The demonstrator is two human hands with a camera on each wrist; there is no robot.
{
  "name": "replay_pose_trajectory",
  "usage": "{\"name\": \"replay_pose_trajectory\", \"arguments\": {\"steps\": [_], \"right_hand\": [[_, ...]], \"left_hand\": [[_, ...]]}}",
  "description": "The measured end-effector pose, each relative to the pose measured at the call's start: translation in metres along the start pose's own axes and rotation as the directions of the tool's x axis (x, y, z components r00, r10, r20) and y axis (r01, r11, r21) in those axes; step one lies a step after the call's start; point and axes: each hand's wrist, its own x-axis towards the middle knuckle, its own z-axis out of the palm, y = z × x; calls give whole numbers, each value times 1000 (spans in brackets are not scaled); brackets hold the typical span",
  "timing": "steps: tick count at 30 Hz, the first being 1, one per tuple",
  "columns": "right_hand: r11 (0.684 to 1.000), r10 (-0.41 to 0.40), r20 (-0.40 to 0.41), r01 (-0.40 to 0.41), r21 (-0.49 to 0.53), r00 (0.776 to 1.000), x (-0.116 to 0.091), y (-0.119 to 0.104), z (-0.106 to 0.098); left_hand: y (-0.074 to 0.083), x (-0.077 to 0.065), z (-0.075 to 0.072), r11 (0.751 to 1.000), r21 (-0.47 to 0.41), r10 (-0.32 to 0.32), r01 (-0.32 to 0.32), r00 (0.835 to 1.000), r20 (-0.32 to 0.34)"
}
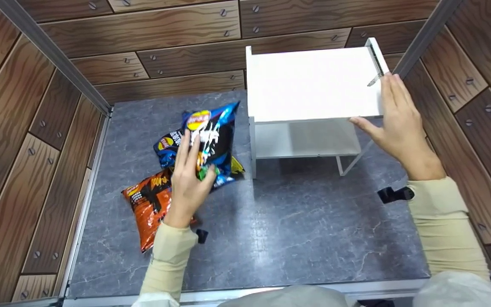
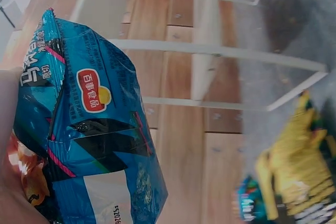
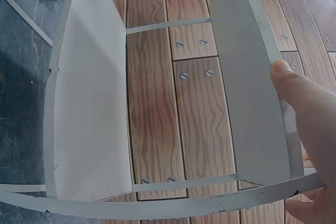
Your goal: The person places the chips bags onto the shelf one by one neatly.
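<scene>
Left hand [image 1: 189, 179]: clamped on the blue-and-black chip bag [image 1: 222, 136], fingers laid over the printed front, thumb at the lower end. Bag is tilted, over the other bags, toward the back edge of the surface [image 1: 292, 226] and left of its middle. Top right corner of the bag comes near the left side of the white two-tier rack [image 1: 313, 85]. Can't tell if the bag's underside touches the pile. Left wrist view gives me its back: blue film, red-and-white logo, white label.

Right hand [image 1: 403, 121]: not wrapped round anything. Fingers straight and close together on the rack's right side, thumb spread away from them, its tip on the front rim of the upper shelf. Rack stands by the back right corner of the surface, lower shelf visible under the top one.

Pile: orange chip bag [image 1: 147, 213] nearest the left edge, partly behind my left forearm. Darker blue-black bag [image 1: 166, 145] shows just behind it, partly covered by the held one. Yellow bag [image 1: 238, 165] pokes out on the rack side. Wood-print panels [image 1: 190, 25] run along the back, left and right edges.
</scene>
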Motion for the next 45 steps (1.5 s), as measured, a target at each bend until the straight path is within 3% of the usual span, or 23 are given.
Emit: {"name": "replay_pose_trajectory", "arguments": {"steps": [13, 20, 27, 33, 45], "right_hand": [[1000, 7, -2, -7, -10, 1000, 1, 1, 0], [1000, 15, 2, -15, -16, 1000, 0, 1, -1], [999, 25, 4, -25, -22, 1000, -1, 2, -3], [999, 30, 16, -30, -16, 999, -2, 1, -2], [1000, 15, -4, -15, -6, 1000, -2, -1, 0]], "left_hand": [[31, 72, -25, 996, 36, 85, -84, 996, -25], [60, 103, -26, 995, 49, 85, -84, 996, -7], [99, 123, -10, 991, 22, 127, -129, 990, 65], [128, 136, 11, 987, 8, 158, -161, 972, 172], [169, 148, 61, 977, 82, 153, -198, 912, 382]]}}
